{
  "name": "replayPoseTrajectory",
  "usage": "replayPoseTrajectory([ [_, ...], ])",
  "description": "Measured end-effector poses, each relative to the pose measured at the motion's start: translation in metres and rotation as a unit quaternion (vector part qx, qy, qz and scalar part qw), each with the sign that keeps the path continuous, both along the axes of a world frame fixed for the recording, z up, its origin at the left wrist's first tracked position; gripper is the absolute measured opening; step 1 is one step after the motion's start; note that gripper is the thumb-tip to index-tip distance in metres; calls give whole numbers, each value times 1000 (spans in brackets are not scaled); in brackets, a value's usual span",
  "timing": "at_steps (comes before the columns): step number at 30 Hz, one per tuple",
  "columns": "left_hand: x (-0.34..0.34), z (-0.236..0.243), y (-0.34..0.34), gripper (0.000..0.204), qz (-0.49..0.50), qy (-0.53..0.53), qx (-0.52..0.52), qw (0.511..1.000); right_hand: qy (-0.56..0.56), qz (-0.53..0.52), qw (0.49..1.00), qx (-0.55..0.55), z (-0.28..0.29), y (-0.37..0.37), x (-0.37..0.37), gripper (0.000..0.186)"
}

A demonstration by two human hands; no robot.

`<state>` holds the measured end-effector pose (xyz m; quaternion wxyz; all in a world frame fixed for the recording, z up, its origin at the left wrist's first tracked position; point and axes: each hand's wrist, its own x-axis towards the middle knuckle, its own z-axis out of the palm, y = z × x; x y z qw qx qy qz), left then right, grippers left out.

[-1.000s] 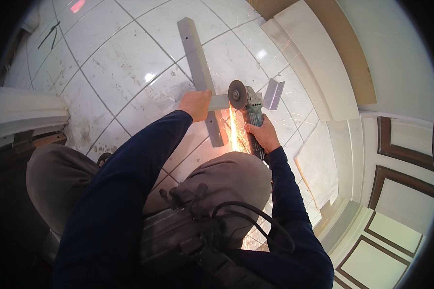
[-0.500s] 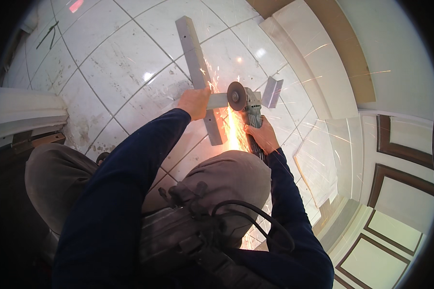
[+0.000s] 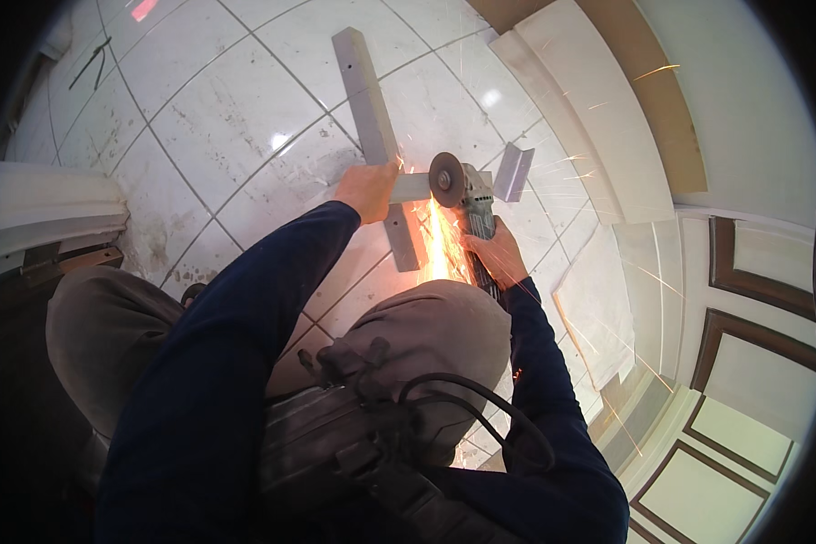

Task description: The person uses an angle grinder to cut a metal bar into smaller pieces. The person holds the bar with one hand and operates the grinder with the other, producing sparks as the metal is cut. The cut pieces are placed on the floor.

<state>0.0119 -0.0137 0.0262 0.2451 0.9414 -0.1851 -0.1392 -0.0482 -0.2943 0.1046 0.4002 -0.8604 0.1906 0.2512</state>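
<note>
The left hand (image 3: 367, 192) clamps a short steel bar (image 3: 412, 187), perhaps angle stock, across a longer grey bar (image 3: 367, 100); it should be stiff, hot by the sparks (image 3: 439, 245), so best held leftward. The angle grinder (image 3: 477, 218), probably heavy, fills the right hand's (image 3: 499, 255) closed grip.

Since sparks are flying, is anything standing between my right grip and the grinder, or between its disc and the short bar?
Nothing visible: your right grip is wrapped around the grinder, and its disc appears to meet the short bar, with sparks streaming from there.
</note>
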Motion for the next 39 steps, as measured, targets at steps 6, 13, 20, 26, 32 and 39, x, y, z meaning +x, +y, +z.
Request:
replayPoseTrajectory([
  [6,2,1,-2,33,-3,15,13,1000,-13,6,1000,7,-2,-4,-8,62],
  [13,-1,4,2,33,-15,-15,-14,1000,-27,5,1000,-13,0,3,2,64],
  [20,3,-3,-2,33,1,6,22,1000,-21,25,999,12,-13,-8,5,66],
  [26,1,4,-2,31,12,19,16,1000,-17,33,998,-54,-4,-5,-7,68],
  [32,3,4,-2,33,-4,25,15,1000,-24,20,998,-57,-12,-7,-9,66],
  [39,2,2,-3,34,4,23,16,1000,-37,30,997,-56,-6,-2,4,64],
])
